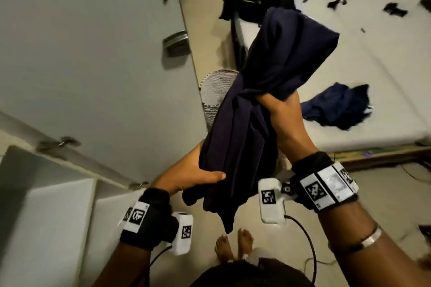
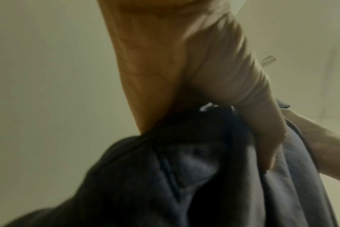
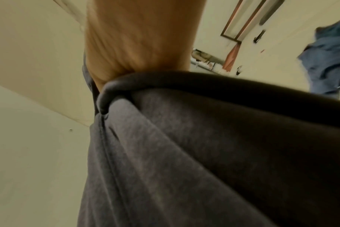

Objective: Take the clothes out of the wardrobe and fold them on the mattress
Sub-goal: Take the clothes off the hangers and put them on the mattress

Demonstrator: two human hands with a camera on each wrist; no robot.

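Observation:
A bunched dark navy garment (image 1: 263, 91) hangs in the air between both my hands, in front of the grey wardrobe door (image 1: 93, 42). My left hand (image 1: 198, 173) grips its lower end, thumb across the cloth. Higher up, my right hand (image 1: 277, 105) clutches the middle of the bundle. The left wrist view shows fingers (image 2: 258, 122) curled into the dark garment (image 2: 165, 176). In the right wrist view the garment (image 3: 184, 145) fills the lower picture below my right hand (image 3: 138, 50). The white mattress (image 1: 361, 53) lies to the right, with a crumpled blue garment (image 1: 338, 106) on it.
An open wardrobe shelf (image 1: 46, 193) is at lower left. A woven laundry basket (image 1: 217, 91) stands behind the held garment, beside a heap of dark clothes and a bag (image 1: 258, 0) on the floor. Small dark items (image 1: 394, 10) lie on the mattress. My bare feet (image 1: 233, 244) stand below.

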